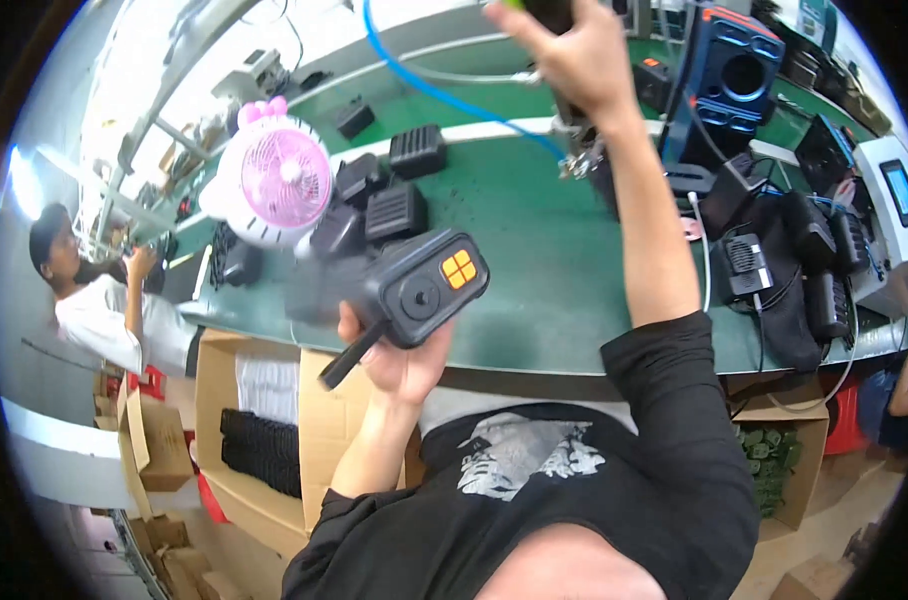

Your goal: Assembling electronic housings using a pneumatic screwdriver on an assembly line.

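Observation:
My left hand (409, 365) is closed around the lower side of a black box-shaped device (419, 295) and holds it above the bench's near edge. The device's end shows a round dial-like part, a block of orange-yellow squares and a short black strap or lever hanging down. Its far left part is smeared by motion. My right hand (589, 65) reaches to the far side of the bench, gripping a dark object with a bright green part (549, 12) that the top edge cuts off. Below that hand, metal fittings (579, 162) end a blue hose (454, 102).
On the green bench (514, 290) are a pink-and-white fan (286, 175), several black ribbed blocks (417, 150), a tall black speaker (724, 85) and wired adapters (744, 265). Open cartons (319, 420) hold black items below. A co-worker (99, 285) works at left.

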`<action>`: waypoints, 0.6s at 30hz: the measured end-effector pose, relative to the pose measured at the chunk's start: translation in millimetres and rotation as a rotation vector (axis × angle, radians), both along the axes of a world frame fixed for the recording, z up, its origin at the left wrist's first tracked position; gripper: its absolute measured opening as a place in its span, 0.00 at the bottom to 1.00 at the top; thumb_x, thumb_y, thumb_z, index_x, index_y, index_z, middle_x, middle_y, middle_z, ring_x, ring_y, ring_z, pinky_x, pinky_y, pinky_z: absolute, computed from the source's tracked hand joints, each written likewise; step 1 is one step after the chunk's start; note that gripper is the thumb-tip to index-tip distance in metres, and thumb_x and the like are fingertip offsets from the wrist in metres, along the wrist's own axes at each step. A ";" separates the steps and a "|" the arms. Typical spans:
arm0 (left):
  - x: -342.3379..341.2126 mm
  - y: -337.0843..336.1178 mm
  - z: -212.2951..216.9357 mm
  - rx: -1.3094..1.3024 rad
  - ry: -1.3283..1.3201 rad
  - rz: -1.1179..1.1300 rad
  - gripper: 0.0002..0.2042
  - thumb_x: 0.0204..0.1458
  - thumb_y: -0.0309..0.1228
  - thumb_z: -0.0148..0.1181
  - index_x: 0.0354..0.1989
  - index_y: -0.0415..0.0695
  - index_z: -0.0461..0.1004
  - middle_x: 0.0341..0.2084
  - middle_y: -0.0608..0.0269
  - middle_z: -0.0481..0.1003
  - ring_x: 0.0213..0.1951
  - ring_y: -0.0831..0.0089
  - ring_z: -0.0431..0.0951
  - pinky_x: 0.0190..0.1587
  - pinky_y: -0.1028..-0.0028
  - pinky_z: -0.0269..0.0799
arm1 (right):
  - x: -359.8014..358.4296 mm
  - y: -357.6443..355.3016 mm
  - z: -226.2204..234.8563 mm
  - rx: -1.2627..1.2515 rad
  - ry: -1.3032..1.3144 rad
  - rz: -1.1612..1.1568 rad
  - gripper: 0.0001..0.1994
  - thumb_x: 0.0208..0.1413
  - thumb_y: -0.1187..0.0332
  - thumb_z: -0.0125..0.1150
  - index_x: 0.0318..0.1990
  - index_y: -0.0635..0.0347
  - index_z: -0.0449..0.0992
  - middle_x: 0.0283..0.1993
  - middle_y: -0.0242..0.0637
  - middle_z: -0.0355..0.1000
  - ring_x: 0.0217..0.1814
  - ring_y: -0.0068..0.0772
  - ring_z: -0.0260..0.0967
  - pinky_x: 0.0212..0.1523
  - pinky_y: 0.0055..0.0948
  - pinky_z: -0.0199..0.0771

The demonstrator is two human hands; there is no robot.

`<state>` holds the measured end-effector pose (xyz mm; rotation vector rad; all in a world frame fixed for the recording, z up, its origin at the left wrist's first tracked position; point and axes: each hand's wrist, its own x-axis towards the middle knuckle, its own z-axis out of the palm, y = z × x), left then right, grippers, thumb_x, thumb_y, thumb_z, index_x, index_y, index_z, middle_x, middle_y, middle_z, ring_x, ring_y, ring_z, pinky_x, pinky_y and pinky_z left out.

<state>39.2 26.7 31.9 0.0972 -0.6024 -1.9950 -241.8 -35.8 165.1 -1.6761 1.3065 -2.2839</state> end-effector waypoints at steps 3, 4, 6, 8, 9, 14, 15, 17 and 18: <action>12.7 -9.1 -22.9 0.017 0.110 -0.078 0.37 0.53 0.58 0.59 0.66 0.47 0.64 0.66 0.57 0.63 0.69 0.59 0.58 0.73 0.51 0.44 | 1.8 7.7 6.0 0.115 0.012 -0.055 0.16 0.51 0.61 0.71 0.36 0.66 0.79 0.26 0.33 0.74 0.25 0.22 0.70 0.26 0.25 0.69; 13.6 -10.5 -27.4 0.021 0.246 -0.139 0.36 0.54 0.58 0.58 0.67 0.50 0.63 0.68 0.57 0.60 0.71 0.55 0.54 0.74 0.47 0.40 | 2.2 5.3 4.6 0.078 0.046 -0.080 0.16 0.52 0.60 0.71 0.37 0.66 0.79 0.25 0.32 0.74 0.25 0.22 0.70 0.26 0.25 0.69; 12.8 -10.1 -27.4 -0.032 0.213 -0.165 0.35 0.55 0.57 0.58 0.68 0.50 0.62 0.68 0.57 0.60 0.71 0.55 0.54 0.74 0.48 0.41 | 3.5 3.6 1.8 0.045 0.060 -0.092 0.17 0.52 0.59 0.71 0.36 0.67 0.79 0.25 0.32 0.74 0.25 0.22 0.70 0.26 0.25 0.69; 8.7 -7.4 -23.3 0.122 0.339 -0.234 0.40 0.51 0.60 0.62 0.65 0.46 0.64 0.66 0.54 0.63 0.68 0.58 0.60 0.72 0.53 0.50 | 4.3 5.3 2.2 0.081 0.064 -0.076 0.17 0.52 0.59 0.71 0.36 0.66 0.79 0.25 0.31 0.73 0.25 0.22 0.69 0.26 0.25 0.68; 7.8 -8.3 -26.9 0.134 0.342 -0.235 0.40 0.51 0.61 0.60 0.66 0.46 0.63 0.67 0.53 0.61 0.69 0.58 0.59 0.72 0.52 0.51 | 5.1 4.6 1.2 0.090 0.061 -0.081 0.17 0.52 0.59 0.71 0.36 0.66 0.79 0.25 0.31 0.73 0.25 0.22 0.69 0.26 0.25 0.68; -3.0 -6.5 -32.8 0.209 0.280 -0.227 0.45 0.48 0.62 0.62 0.69 0.45 0.58 0.67 0.52 0.61 0.68 0.56 0.61 0.71 0.51 0.56 | 3.0 13.0 6.1 0.077 0.052 0.009 0.17 0.53 0.58 0.70 0.34 0.66 0.77 0.24 0.31 0.72 0.24 0.22 0.68 0.26 0.26 0.68; -2.1 -4.5 -36.4 0.074 0.011 -0.106 0.47 0.45 0.60 0.66 0.69 0.45 0.56 0.66 0.53 0.61 0.67 0.56 0.62 0.70 0.52 0.58 | 0.1 9.3 3.5 0.036 0.097 -0.014 0.18 0.52 0.57 0.70 0.34 0.66 0.78 0.24 0.32 0.73 0.23 0.23 0.69 0.25 0.26 0.68; -11.0 1.0 -40.0 -0.221 -0.506 0.030 0.53 0.39 0.53 0.74 0.70 0.41 0.52 0.63 0.51 0.62 0.64 0.57 0.65 0.68 0.58 0.61 | -3.5 4.8 2.8 0.012 0.107 -0.058 0.18 0.52 0.57 0.70 0.34 0.66 0.78 0.24 0.32 0.73 0.23 0.23 0.69 0.24 0.26 0.68; -15.7 -5.2 -59.1 -0.356 -0.579 0.074 0.53 0.38 0.46 0.76 0.70 0.39 0.49 0.61 0.51 0.62 0.62 0.59 0.66 0.66 0.63 0.61 | -1.6 2.4 2.9 -0.015 0.121 -0.084 0.18 0.52 0.56 0.70 0.33 0.66 0.78 0.24 0.32 0.73 0.22 0.23 0.69 0.24 0.25 0.68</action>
